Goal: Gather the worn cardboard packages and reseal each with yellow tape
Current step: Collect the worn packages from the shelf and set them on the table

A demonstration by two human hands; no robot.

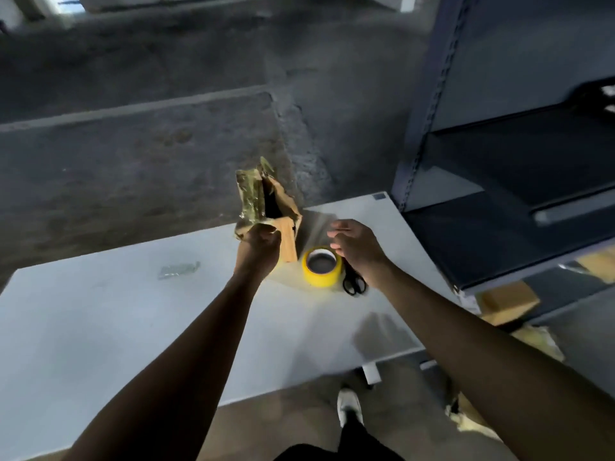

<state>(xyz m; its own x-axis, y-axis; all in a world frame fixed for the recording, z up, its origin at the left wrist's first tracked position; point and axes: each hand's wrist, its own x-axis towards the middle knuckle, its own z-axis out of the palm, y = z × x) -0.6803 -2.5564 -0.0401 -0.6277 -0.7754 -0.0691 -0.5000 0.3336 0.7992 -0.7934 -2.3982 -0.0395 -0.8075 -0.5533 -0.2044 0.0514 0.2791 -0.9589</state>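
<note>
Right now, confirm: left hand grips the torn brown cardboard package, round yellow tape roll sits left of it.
Wrong side. Head view: left hand grips the torn brown cardboard package; the round yellow tape roll sits right of it.

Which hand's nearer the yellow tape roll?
Right. The right hand is just right of the yellow tape roll; the left hand grips the worn cardboard package left of it.

We see a worn brown cardboard package (288, 241) patched with shiny greenish-gold tape (249, 198), a round yellow tape roll (321, 278) with a white inner core, black-handled scissors (353, 284), a plain white tabletop (100, 311), a mottled grey concrete floor (133, 144) and dark blue-grey metal shelving (429, 94)
</note>
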